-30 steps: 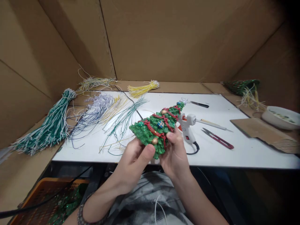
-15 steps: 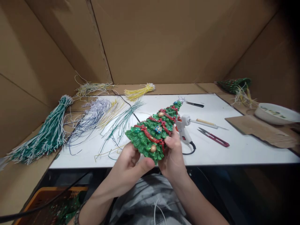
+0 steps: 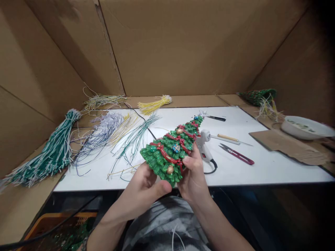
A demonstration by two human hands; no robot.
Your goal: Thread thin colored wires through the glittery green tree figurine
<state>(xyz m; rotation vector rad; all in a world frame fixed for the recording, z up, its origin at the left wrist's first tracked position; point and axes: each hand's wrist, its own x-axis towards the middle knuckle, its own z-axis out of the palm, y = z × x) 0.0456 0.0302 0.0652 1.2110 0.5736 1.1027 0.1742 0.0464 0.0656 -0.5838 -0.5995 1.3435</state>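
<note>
Both of my hands hold a green Christmas tree figurine (image 3: 171,150) with red garlands, gold balls and a silver star at its tip, tilted with the tip pointing up and right. My left hand (image 3: 142,190) cups its base from below, thumb along the bottom edge. My right hand (image 3: 192,176) grips its right side, fingers curled on the lower branches. The tree hangs above the front edge of the white table (image 3: 251,174).
A white glue gun (image 3: 205,148) lies just behind the tree. Red snips (image 3: 237,154), a wooden-handled tool (image 3: 230,138) and black tweezers (image 3: 216,118) lie to the right. Wire bundles (image 3: 49,153) spread at the left. A white bowl (image 3: 305,127) and cardboard (image 3: 288,146) sit right. Cardboard walls surround.
The tree and both hands have shifted slightly down and left in view; the grip is the same.
</note>
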